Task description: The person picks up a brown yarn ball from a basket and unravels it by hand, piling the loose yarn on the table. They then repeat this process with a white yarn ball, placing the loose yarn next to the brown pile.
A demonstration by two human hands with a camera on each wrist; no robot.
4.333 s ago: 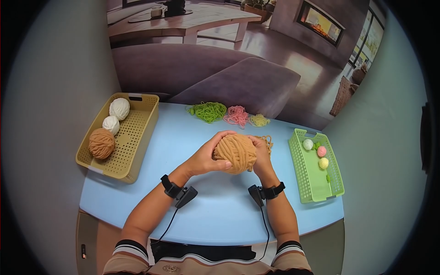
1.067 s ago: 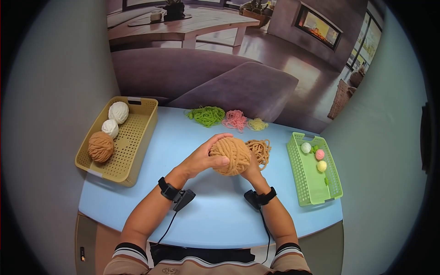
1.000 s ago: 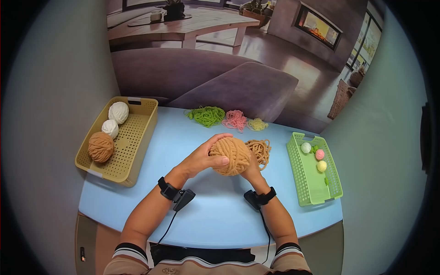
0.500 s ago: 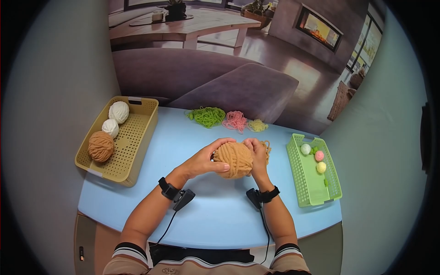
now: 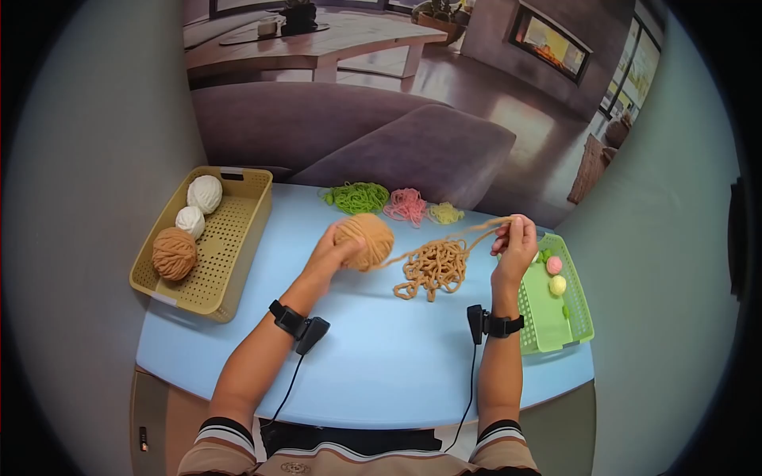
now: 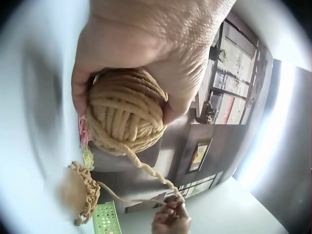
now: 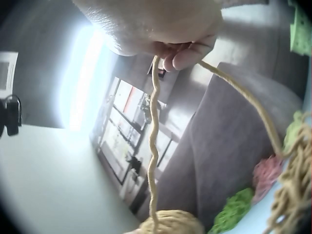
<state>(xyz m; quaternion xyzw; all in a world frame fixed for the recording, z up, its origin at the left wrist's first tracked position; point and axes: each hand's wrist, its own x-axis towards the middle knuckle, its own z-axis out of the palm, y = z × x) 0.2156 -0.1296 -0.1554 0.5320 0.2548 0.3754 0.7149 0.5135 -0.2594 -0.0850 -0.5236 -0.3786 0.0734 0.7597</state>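
My left hand (image 5: 329, 255) grips a tan ball of yarn (image 5: 367, 240) above the table, thumb on one side and fingers round the other in the left wrist view (image 6: 127, 112). From the ball a strand (image 7: 153, 141) stretches across to my right hand (image 5: 517, 247), whose thumb and fingers pinch it near the green basket. The strand runs on from that pinch down to a loose tan yarn pile (image 5: 435, 266), which lies on the table between the hands. In the right wrist view the fingertips (image 7: 184, 57) are curled on the yarn.
Loose green yarn (image 5: 357, 197), pink yarn (image 5: 406, 206) and pale yellow yarn (image 5: 445, 213) lie along the back of the blue table (image 5: 381, 373). A tan basket (image 5: 246, 238) with two white balls and a brown ball (image 5: 174, 254) stands left. A green basket (image 5: 583, 317) with small balls stands right.
The hands were together at the ball. Now the left hand has carried it left and up, and the right hand has moved right, drawing the strand out. The tan pile is uncovered.
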